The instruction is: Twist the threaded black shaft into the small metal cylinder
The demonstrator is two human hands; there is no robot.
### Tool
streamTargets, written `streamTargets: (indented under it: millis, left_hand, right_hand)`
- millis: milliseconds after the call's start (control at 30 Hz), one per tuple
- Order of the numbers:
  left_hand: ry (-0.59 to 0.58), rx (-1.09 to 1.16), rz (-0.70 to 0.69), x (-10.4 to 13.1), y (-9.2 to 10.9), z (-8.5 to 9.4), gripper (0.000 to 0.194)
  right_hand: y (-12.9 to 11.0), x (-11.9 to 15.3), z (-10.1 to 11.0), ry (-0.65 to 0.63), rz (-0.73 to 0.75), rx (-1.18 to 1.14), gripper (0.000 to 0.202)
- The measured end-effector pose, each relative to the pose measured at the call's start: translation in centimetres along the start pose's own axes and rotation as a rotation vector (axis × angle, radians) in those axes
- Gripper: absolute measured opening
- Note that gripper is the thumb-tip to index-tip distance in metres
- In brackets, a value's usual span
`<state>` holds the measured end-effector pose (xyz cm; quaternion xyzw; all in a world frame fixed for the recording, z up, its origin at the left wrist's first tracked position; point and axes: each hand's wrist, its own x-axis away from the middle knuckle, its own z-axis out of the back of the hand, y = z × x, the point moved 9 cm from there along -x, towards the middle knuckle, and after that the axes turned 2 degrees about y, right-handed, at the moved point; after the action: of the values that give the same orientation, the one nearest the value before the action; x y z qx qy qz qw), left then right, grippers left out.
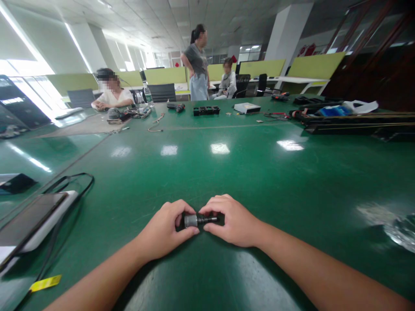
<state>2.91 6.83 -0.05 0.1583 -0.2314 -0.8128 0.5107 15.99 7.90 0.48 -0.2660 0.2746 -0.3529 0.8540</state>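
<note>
A small black-and-silver cylindrical part (191, 220) lies level just above or on the green table, close in front of me. It has a silver band on the left and a thin metal shaft toward the right. My left hand (165, 226) is closed round its left end, thumb below and fingers above. Round the dark right end curls my right hand (231, 221), its thumb and fingers pinching from the near and far sides. The two hands almost meet in the middle. Fingers hide both ends, so I cannot tell exactly what the part is.
To the left, a phone (35, 216) rests on a white item beside a black cable (86, 181). A clear glass object (402, 233) stands at the right edge. Across the green table (220, 172) are a power drill (176, 107), a silver box (247, 107), black rails (353, 125) and several people.
</note>
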Motion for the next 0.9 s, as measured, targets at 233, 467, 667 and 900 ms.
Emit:
streamTargets:
  millis: [233, 467, 667, 900]
  left_hand:
    - [0.005, -0.017, -0.023, -0.09, 0.29, 0.12, 0.024]
    - [0.036, -0.008, -0.023, -0.15, 0.33, 0.16, 0.023]
    - [0.038, 0.014, -0.059, -0.17, 0.58, 0.11, 0.023]
    - [0.036, 0.001, -0.038, -0.08, 0.47, 0.19, 0.023]
  right_hand:
    - [-0.32, 0.01, -0.03, -0.005, 0.021, 0.022, 0.022]
    - [-0.56, -0.02, -0.29, -0.017, 0.047, 0.025, 0.022]
    - [-0.30, -0.19, -0.20, -0.024, 0.014, 0.018, 0.017]
    - [-0.02, -0.28, -0.10, 0.001, -0.023, 0.003, 0.016]
